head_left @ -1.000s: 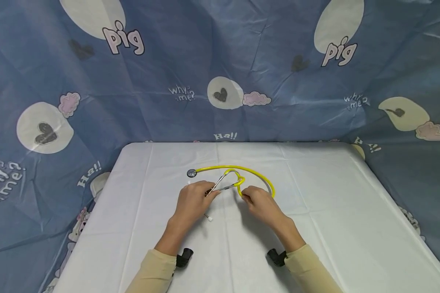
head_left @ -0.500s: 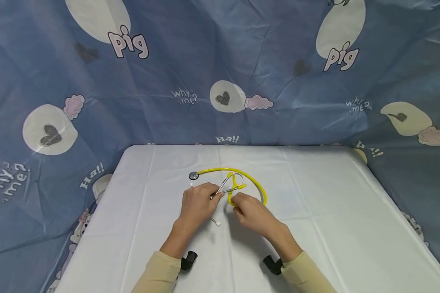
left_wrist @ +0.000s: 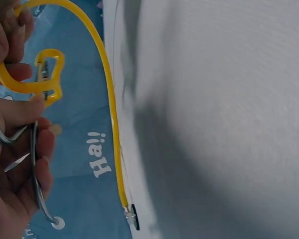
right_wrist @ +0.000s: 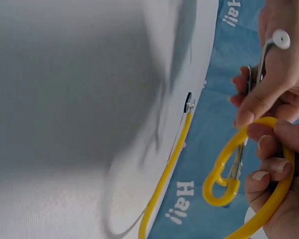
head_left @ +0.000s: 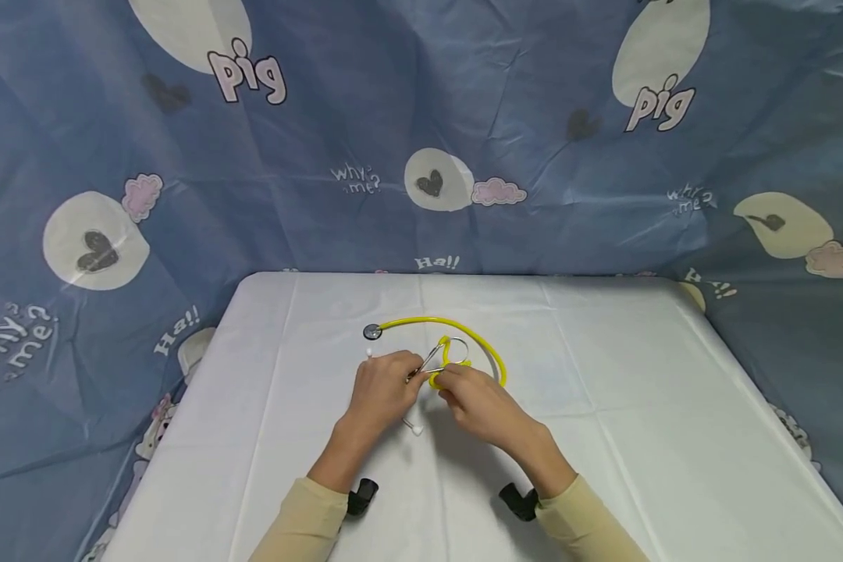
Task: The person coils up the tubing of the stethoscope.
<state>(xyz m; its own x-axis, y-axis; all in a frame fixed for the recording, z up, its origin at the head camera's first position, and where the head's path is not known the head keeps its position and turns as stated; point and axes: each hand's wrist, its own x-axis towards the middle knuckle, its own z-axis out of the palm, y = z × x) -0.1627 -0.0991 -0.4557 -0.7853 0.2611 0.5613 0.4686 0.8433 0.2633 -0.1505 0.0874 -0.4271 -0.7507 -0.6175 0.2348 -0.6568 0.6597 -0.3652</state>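
A stethoscope with yellow tubing (head_left: pixel 421 318) is in both hands, its round chest piece (head_left: pixel 372 332) at the far side on the white cloth. My left hand (head_left: pixel 386 390) grips the metal ear tubes (left_wrist: pixel 37 184); white ear tips (head_left: pixel 417 430) stick out on either side of it. My right hand (head_left: pixel 481 402) pinches the yellow tubing close to the left hand. In the right wrist view, the tubing curls through the right fingers (right_wrist: pixel 276 167) into a loop, and its forked yellow end (right_wrist: pixel 222 191) hangs below the left thumb. The palms hide part of the ear tubes.
White cloth (head_left: pixel 674 437) covers the table, whose far edge meets a blue printed curtain (head_left: pixel 548 226). Black wrist-worn pieces (head_left: pixel 362 496) jut inward from both sleeves, low over the cloth.
My right hand has moved left with the tubing, up against the left hand, and the tubing's right bend has shifted left. The left hand moved slightly right, still gripping the ear tubes.
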